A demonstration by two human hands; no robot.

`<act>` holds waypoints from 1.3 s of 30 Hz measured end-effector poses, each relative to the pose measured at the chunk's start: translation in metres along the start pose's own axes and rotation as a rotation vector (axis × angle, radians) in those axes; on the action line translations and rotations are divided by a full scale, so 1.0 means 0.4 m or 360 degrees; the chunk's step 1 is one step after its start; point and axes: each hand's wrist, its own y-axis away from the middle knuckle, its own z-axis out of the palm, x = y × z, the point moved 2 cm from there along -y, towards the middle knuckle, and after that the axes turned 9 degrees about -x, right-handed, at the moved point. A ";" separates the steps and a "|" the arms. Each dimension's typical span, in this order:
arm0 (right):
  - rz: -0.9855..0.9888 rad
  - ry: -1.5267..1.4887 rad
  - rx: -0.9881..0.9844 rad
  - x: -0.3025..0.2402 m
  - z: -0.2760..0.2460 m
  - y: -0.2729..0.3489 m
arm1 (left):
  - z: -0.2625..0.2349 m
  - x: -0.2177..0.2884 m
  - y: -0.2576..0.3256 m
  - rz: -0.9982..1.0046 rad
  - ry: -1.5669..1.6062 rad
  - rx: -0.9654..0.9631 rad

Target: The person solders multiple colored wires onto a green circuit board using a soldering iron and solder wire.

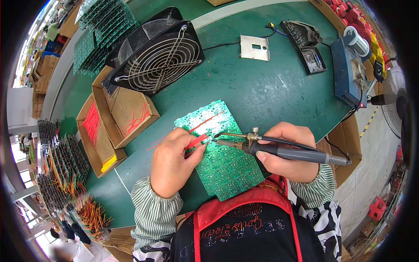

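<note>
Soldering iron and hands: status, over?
Right hand grips soldering iron, tip at green circuit board. Left hand pinches red wires there. Nothing in between.

The left hand (pixel 172 161) covers the near-left part of the green circuit panel (pixel 222 153), and its fingertips hide the ends of the red wires (pixel 196 140) pinched there. The panel's nearest edge is hidden behind the red apron strap (pixel 235 205). Right of the panel, the right hand (pixel 290 153) hides the middle of the soldering iron (pixel 279 150) (its tip too small to make out).
</note>
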 end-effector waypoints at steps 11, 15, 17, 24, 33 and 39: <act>0.0016 0.0038 0.0043 -0.008 -0.037 0.023 | -0.024 0.011 0.009 -0.0023 -0.0045 0.0080; 0.0001 0.0072 0.0096 0.001 -0.046 0.036 | -0.071 0.029 0.022 0.0031 -0.0384 0.0469; 0.0021 0.0054 0.0112 0.005 -0.050 0.041 | -0.043 0.044 0.015 0.0082 -0.0258 0.0397; 0.0045 -0.0012 0.0109 0.012 -0.049 0.044 | 0.030 0.045 -0.017 0.0063 -0.0046 0.0111; 0.0142 -0.0062 0.0092 0.012 -0.043 0.028 | 0.039 0.039 -0.030 0.0063 -0.0028 0.0082; 0.0108 -0.0035 0.0084 0.007 -0.044 0.029 | 0.039 0.040 -0.025 0.0050 -0.0012 0.0077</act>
